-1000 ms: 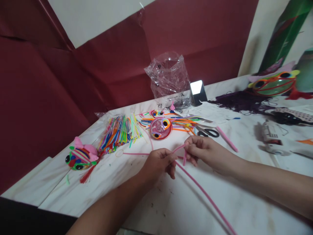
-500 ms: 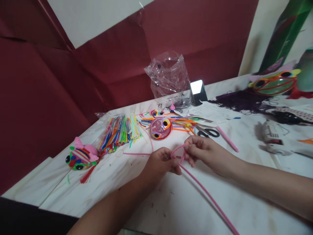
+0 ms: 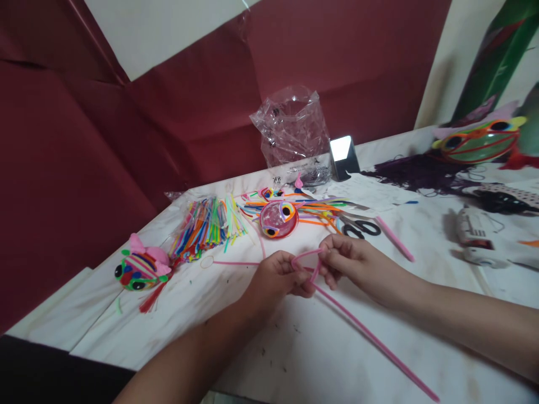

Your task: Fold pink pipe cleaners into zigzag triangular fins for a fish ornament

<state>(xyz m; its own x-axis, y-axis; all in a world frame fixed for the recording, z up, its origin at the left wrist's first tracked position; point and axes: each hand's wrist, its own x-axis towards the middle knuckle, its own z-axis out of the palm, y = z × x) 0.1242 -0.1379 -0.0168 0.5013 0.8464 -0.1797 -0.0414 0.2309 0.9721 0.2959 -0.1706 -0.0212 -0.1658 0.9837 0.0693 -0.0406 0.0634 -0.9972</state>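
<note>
Between my hands a pink pipe cleaner (image 3: pixel 370 335) is bent into a small loop, its long straight end running down to the lower right. My left hand (image 3: pixel 286 275) pinches it where the strands cross. Fingertips of my right hand (image 3: pixel 341 258) grip the loop's upper right corner. Just beyond lies a round pink fish-like piece (image 3: pixel 278 219) with two large eyes and a red rim. Another thin pink pipe cleaner (image 3: pixel 238 263) rests on the white table (image 3: pixel 337 365), partly hidden behind my left hand.
Black-handled scissors (image 3: pixel 361 228) and a short pink stick (image 3: pixel 394 238) lie past my right hand. A bundle of coloured pipe cleaners (image 3: pixel 206 227) and a decorated fish (image 3: pixel 141 266) sit left. A glue gun (image 3: pixel 480 238) is right; a clear bag (image 3: pixel 292 134) and phone (image 3: pixel 344 157) stand behind.
The loop has widened slightly as my hands moved a little apart. The pipe cleaner's long end has swung, and its tip now shows at the lower right.
</note>
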